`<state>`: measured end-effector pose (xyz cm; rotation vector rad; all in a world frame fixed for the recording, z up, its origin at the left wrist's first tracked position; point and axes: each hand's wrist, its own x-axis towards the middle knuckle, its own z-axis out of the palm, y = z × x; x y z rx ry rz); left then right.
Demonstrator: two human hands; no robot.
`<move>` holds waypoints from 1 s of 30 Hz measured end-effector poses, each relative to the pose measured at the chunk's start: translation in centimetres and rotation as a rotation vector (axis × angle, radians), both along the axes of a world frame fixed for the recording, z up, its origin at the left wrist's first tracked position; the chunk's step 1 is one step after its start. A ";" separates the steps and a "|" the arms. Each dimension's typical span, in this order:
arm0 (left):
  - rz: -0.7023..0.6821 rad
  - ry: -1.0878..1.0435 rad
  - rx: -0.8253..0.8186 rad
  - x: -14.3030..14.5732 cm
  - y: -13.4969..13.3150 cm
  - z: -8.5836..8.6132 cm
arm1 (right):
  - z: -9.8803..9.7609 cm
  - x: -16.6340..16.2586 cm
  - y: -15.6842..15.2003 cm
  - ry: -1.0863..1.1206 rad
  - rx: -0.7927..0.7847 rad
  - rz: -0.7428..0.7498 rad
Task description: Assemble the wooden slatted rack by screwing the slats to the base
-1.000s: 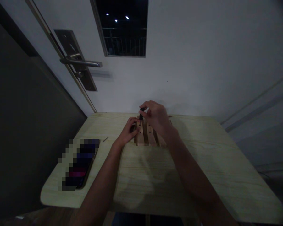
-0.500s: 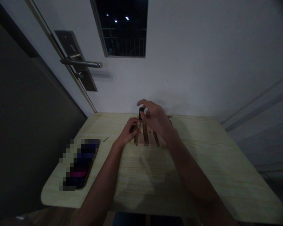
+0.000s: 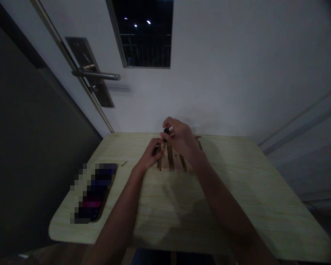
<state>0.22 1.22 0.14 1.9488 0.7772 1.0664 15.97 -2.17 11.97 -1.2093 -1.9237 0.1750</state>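
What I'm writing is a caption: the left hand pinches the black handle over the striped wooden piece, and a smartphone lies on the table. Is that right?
Wrong hand: the head view shows the right hand pinching the black handle over the striped wooden piece. The smartphone does lie on the table.

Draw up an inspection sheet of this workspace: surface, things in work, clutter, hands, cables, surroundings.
Surface: pale wood-grain table, dimly lit.
Things in work: slatted wooden piece with small dark holes; black handle over its far left part.
Clutter: phone at left; thin metal piece near its far end.
Hands: left hand on the wooden piece's left side; right hand holding the black handle.
Cables: thin dark line at lower right, too dim to identify.
Surroundings: white door with lever handle and dark window.
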 end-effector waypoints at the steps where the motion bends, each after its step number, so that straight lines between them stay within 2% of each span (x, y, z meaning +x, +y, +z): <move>1: 0.005 0.000 0.008 0.0 0.0 0.1 | 0.0 0.0 0.0 -0.012 0.005 0.002; 9: -0.003 0.007 0.034 0.0 -0.5 0.7 | -0.3 0.3 0.5 -0.057 0.037 0.068; 17: 0.003 0.017 0.018 0.0 -0.4 0.6 | -0.2 0.5 0.3 -0.028 0.001 0.040; 22: 0.011 0.027 0.042 0.0 -0.3 0.5 | -0.4 0.5 0.7 -0.049 0.017 -0.035; 30: -0.006 0.012 0.026 -0.1 -0.3 0.4 | -0.4 0.6 0.9 -0.036 0.031 -0.019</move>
